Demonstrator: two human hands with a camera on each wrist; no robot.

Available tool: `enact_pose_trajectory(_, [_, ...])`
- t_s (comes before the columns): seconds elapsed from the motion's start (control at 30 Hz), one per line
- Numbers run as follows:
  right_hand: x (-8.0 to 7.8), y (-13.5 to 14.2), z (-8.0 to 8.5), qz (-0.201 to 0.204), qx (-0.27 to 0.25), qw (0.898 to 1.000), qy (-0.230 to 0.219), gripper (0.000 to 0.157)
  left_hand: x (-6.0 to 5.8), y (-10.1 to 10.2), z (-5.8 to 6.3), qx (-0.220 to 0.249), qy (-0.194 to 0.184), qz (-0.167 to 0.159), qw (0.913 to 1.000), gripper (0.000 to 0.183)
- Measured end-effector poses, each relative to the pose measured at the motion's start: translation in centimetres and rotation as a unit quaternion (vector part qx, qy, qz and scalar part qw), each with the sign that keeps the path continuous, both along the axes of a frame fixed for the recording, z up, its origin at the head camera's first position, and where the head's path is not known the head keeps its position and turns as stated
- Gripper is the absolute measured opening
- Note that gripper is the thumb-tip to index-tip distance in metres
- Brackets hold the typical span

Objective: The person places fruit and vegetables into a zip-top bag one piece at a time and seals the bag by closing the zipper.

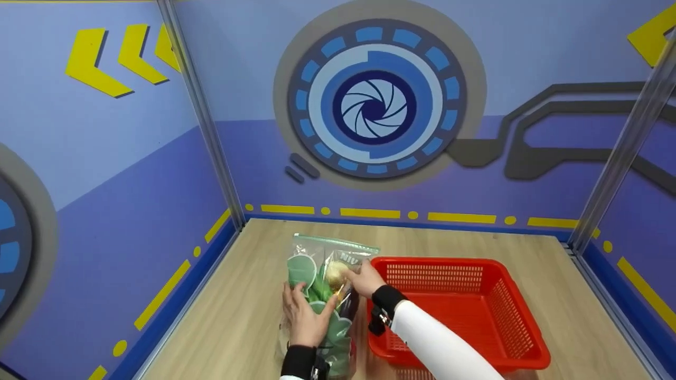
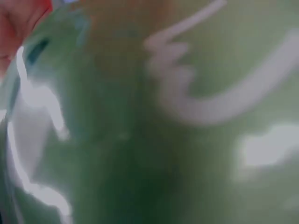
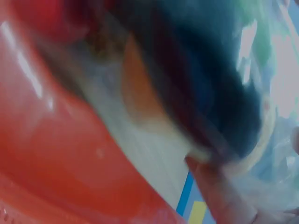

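A clear zip bag [image 1: 338,331] with green printed shapes and a pale green zip strip lies on the table, left of the red basket [image 1: 459,364]. Inside show a round golden item like an onion [image 1: 336,274], something leafy green [image 1: 320,288] and a long dark item [image 3: 219,88]. My left hand [image 1: 308,319] rests on the bag's left side with spread fingers. At its upper right edge my right hand [image 1: 368,279] holds the bag between thumb and fingers. Green printed plastic fills the left wrist view, blurred.
The red basket has slotted walls and stands close against the bag's right side. Pale wood tabletop [image 1: 227,316] reaches to a blue panel wall [image 1: 243,158] at the back and left. Metal posts [image 1: 607,158] stand at the corners.
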State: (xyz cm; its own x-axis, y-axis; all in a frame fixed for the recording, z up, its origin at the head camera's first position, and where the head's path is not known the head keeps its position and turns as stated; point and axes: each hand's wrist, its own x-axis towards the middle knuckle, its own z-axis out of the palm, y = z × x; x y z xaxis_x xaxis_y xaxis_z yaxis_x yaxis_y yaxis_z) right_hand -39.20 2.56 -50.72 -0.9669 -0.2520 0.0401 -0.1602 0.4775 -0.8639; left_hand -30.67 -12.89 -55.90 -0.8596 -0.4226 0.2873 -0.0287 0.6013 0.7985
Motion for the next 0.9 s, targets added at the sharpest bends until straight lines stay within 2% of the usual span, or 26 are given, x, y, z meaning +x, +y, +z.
enact_pose_trajectory(0.13, [0.3, -0.2, 0.0, -0.002, -0.008, 1.000, -0.018, 0.080, -1.1, 0.5, 0.0, -0.066, -0.050, 0.010, 0.9965, 0.071])
enact_pose_trajectory(0.33, [0.6, -0.2, -0.6, 0.012, 0.016, 1.000, -0.013, 0.082, -3.6, 1.2, -0.6, -0.131, -0.130, 0.013, 0.9827, 0.078])
enact_pose_trajectory(0.43, [0.6, 0.1, -0.9, 0.010, 0.024, 1.000, -0.006, 0.077, -4.5, 1.5, -0.7, -0.141, -0.155, 0.012, 0.9778, 0.079])
enact_pose_trajectory(0.63, [0.4, 0.8, -0.5, -0.003, 0.017, 1.000, 0.010, 0.068, -5.7, 1.9, 0.1, -0.146, -0.185, -0.005, 0.9719, 0.074])
enact_pose_trajectory(0.77, [0.6, 1.6, -0.2, 0.014, -0.006, 1.000, 0.022, 0.065, -5.9, 1.8, 0.5, -0.152, -0.201, -0.010, 0.9677, 0.074])
enact_pose_trajectory(0.9, [0.6, 3.1, 0.2, 0.015, -0.040, 0.999, 0.018, 0.064, -5.5, 1.4, 0.8, -0.140, -0.196, -0.017, 0.9704, 0.081])
